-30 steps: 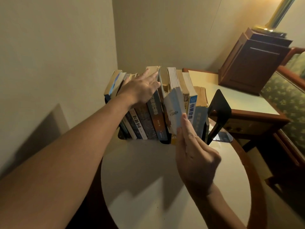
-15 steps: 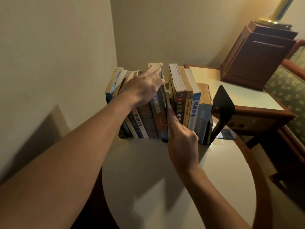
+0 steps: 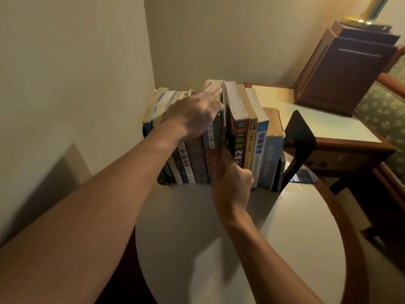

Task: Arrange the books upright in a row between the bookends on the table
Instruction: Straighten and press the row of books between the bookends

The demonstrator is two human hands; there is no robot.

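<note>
Seeing left hand (image 3: 195, 119) fingers straight, bracing books (image 3: 260, 150); right hand (image 3: 232, 187) pinches thin book (image 3: 223, 128) — I fear tight gap buckles it.

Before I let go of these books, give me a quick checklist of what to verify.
1. Left hand bracing the left books: ok, flat on their tops.
2. Thin book fully in its gap: cannot tell, the right hand covers its lower spine.
3. Books standing on end: ok.
4. Right bookend snug against the pale blue book: cannot tell.
5. Left bookend at the row's end: ok.
</note>
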